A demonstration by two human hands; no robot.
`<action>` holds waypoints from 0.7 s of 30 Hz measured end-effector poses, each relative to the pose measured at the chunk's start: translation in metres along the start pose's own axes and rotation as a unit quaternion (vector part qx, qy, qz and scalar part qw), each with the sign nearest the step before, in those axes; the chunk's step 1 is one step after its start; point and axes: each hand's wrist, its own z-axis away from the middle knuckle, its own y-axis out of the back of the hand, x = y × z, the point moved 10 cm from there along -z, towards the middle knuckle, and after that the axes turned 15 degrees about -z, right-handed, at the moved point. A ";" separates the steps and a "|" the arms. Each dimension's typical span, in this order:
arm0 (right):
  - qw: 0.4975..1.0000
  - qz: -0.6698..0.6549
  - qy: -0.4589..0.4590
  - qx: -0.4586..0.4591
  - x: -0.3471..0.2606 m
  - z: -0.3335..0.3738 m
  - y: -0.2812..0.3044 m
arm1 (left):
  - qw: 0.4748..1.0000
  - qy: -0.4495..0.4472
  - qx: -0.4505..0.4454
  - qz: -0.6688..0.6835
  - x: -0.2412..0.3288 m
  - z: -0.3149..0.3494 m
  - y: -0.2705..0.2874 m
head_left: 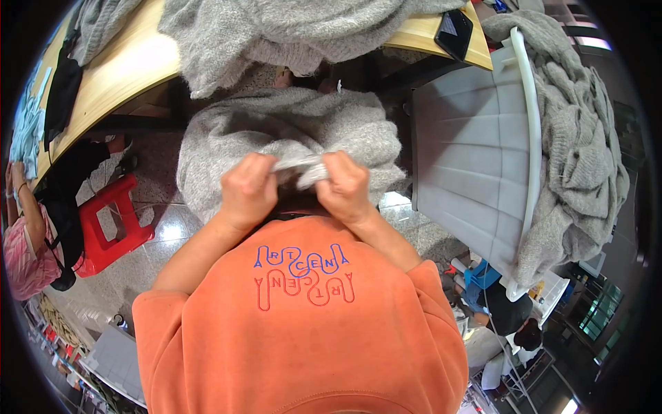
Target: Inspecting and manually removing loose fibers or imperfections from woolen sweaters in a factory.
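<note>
Seen from above, a person in an orange sweatshirt (303, 331) grips a grey knitted sweater (289, 131) with both hands close to the chest. The left hand (248, 190) and the right hand (348, 186) sit side by side, nearly touching, each with its fingers curled tight around a bunched fold of the sweater's pale edge (307, 169), which is stretched in a short strip between the two fists. The rest of the sweater spreads out in a rumpled mound just beyond the hands, below the near edge of a wooden table (117, 76).

More grey knitwear (289, 27) is heaped on the table and hangs over its edge above the sweater. A dark phone (454, 31) lies on the table's right end. To the right stands a light grey chair (476, 159) with a white frame, and another pile of grey knitted garments (583, 145) is draped over its far side. On the left, a red plastic stool (110, 221) stands on the polished stone floor (165, 234), next to a second person in a pink striped top (21, 255) at the frame's edge. Other people are partly visible at lower right, too distorted by the lens to describe.
</note>
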 end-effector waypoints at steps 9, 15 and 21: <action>0.980 0.071 -0.002 -0.184 -0.001 0.003 -0.010 | 0.923 0.210 -0.160 0.281 -0.034 0.018 -0.021; 0.965 -0.198 -0.042 -0.165 -0.007 -0.001 -0.037 | 0.905 0.207 -0.212 0.307 -0.024 0.014 -0.028; 0.949 -0.289 -0.124 -0.016 0.009 0.001 -0.017 | 0.812 0.293 -0.238 0.444 -0.029 0.029 -0.047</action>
